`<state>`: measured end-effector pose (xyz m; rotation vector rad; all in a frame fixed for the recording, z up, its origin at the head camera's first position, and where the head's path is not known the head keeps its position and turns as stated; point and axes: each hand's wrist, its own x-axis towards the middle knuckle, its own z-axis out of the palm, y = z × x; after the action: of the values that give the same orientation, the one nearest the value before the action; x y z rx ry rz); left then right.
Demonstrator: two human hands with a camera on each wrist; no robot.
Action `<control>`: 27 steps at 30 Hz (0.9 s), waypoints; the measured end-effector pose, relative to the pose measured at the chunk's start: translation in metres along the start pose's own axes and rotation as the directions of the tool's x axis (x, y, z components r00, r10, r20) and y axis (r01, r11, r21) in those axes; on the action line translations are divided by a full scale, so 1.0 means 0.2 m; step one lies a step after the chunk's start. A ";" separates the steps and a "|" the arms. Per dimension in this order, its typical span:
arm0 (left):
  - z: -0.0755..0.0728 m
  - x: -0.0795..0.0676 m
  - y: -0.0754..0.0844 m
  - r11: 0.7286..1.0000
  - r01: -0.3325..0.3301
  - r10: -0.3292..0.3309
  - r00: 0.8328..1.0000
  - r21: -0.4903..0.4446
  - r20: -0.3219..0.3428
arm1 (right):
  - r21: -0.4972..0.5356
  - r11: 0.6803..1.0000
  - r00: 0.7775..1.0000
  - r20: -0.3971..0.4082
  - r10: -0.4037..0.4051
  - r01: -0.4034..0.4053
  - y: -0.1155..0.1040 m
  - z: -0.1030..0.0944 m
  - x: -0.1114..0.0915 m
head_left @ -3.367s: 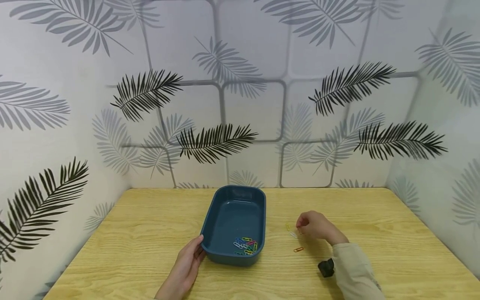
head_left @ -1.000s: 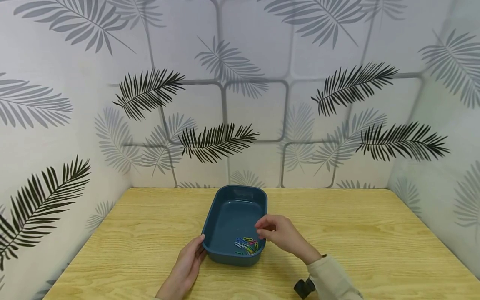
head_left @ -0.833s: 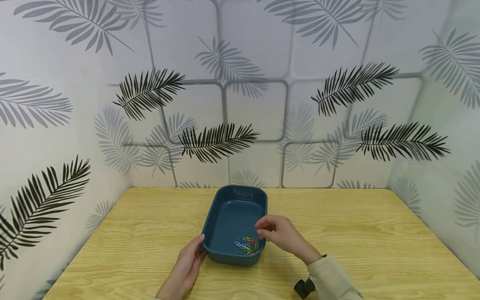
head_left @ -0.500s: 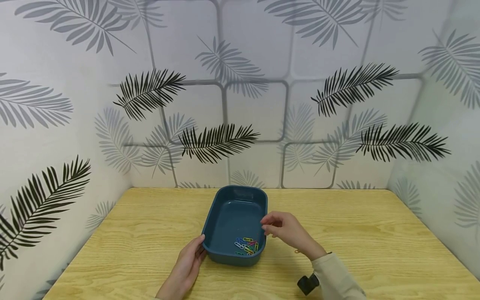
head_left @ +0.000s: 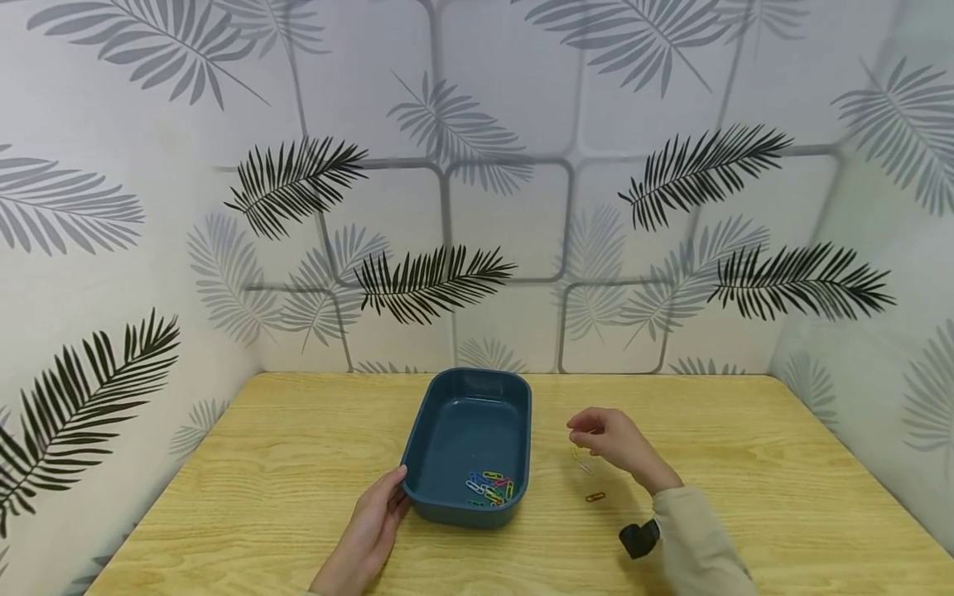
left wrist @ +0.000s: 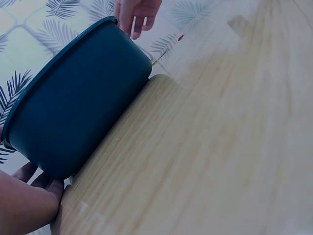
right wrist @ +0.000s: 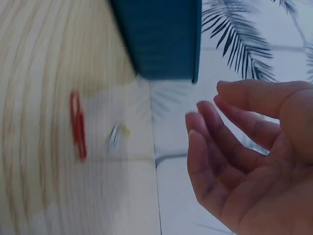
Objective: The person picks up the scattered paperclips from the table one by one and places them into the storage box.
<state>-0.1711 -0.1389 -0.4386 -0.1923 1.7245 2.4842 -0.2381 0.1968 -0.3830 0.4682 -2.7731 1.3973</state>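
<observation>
A dark blue rectangular tray (head_left: 469, 434) stands on the table. Several coloured paperclips (head_left: 492, 490) lie in its near right part. My left hand (head_left: 370, 517) grips the tray's near left corner, thumb at the rim; the left wrist view shows its fingers against the outer wall. To the right of the tray, my right hand (head_left: 624, 447) hovers above the table with fingers loosely bent. Nothing sits between its fingers in the right wrist view. Below it are a yellow paperclip (head_left: 575, 453) and a white paperclip (head_left: 585, 468). Closer to me lies an orange-red paperclip (head_left: 595, 497).
The wooden table (head_left: 298, 447) meets a leaf-patterned wall (head_left: 507, 223) at the back, with similar walls on both sides. A small black device (head_left: 639, 540) is strapped at my right wrist.
My right hand pinched an orange paperclip on the table, carried it over the tray and moved back right. An orange paperclip now shows in the tray's pile. My left hand stayed put.
</observation>
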 end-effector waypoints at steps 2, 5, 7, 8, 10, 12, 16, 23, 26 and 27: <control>0.00 0.00 0.00 1.000 -0.001 0.001 1.000 0.001 -0.002 | -0.082 0.997 1.000 -0.021 -0.009 0.007 0.03 -0.01 0.00; 0.00 0.00 0.00 1.000 -0.004 0.004 1.000 0.007 -0.005 | -0.177 0.984 0.999 -0.032 -0.017 0.011 0.06 -0.03 0.00; 0.00 0.00 0.01 1.000 -0.005 0.005 1.000 0.007 -0.007 | -0.216 0.976 1.000 -0.019 -0.002 -0.002 0.07 -0.03 0.00; 0.00 0.00 0.01 1.000 -0.004 0.004 1.000 0.008 -0.006 | -0.231 0.973 1.000 -0.005 0.009 -0.010 0.08 -0.03 0.00; 0.00 -0.01 0.00 1.000 -0.003 0.003 1.000 0.006 -0.005 | -0.241 0.970 0.999 0.025 0.034 -0.027 0.09 -0.03 0.00; 0.00 -0.01 0.00 1.000 -0.004 0.004 1.000 0.006 -0.002 | -0.236 0.971 0.997 0.054 0.057 -0.042 0.11 -0.02 0.00; -0.01 -0.01 0.00 1.000 -0.011 0.011 1.000 0.004 -0.016 | -0.218 0.975 0.994 0.080 0.072 -0.053 0.13 0.01 0.01; -0.01 -0.01 0.01 1.000 -0.007 0.007 1.000 0.006 0.004 | -0.272 0.961 0.996 0.057 0.070 -0.052 0.13 0.05 0.02; -0.01 -0.01 0.00 1.000 -0.005 0.005 1.000 0.003 0.007 | -0.294 0.954 0.995 0.064 0.079 -0.057 0.12 0.05 0.02; 0.00 -0.01 0.00 1.000 -0.006 0.006 1.000 0.000 0.003 | -0.301 0.952 0.994 0.071 0.079 -0.055 0.11 0.05 0.01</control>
<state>-0.1700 -0.1400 -0.4383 -0.1842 1.7272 2.4871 -0.2454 0.2017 -0.4061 0.4332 -3.0200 0.9587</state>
